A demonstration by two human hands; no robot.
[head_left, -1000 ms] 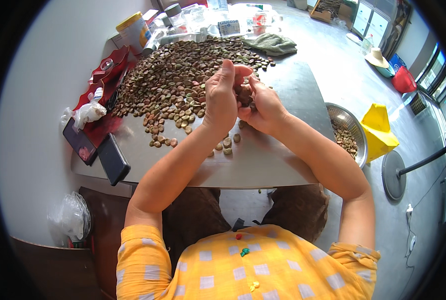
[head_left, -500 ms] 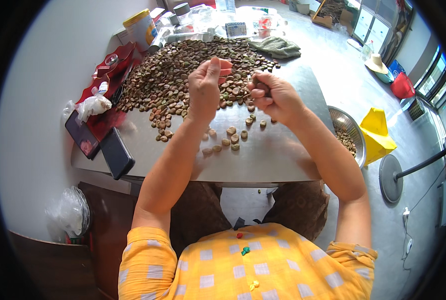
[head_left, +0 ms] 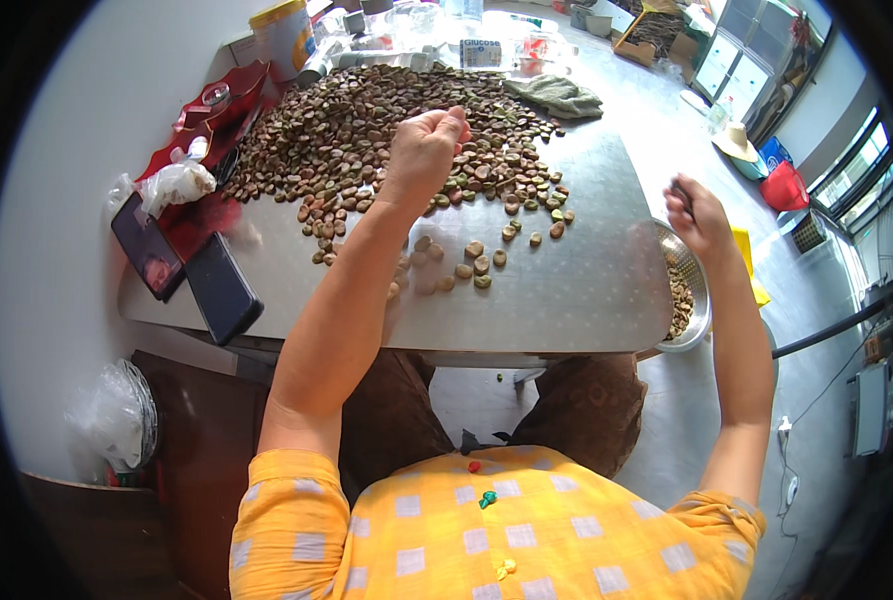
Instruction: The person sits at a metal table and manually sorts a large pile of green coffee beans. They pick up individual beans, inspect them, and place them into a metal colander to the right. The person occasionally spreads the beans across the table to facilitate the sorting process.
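Observation:
A wide pile of flat brown and greenish beans, which look like dried broad beans (head_left: pixel 337 125), covers the far half of the metal table (head_left: pixel 567 300). Above the pile's near middle is my left hand (head_left: pixel 427 152), fingers curled in; whatever they hold, if anything, is hidden. Out past the table's right edge, my right hand (head_left: pixel 702 215) is closed around something dark, probably beans, beside and above a steel colander (head_left: pixel 695 275). Beans also lie inside the colander. A few loose beans (head_left: pixel 474 249) are scattered on the table nearer me.
Two phones (head_left: pixel 222 287) lie at the table's left edge, beside a red tray (head_left: pixel 229 105) and a plastic bag (head_left: pixel 175 187). Clear bottles (head_left: pixel 417 22) and a tub (head_left: pixel 283 40) stand at the back. A grey-green cloth (head_left: pixel 557 97) lies far right. Yellow plastic (head_left: pixel 752 270) is behind the colander.
My right hand has moved right from over the beans, past the table edge to the colander, still closed. My left hand stays over the pile, its wrist turned slightly.

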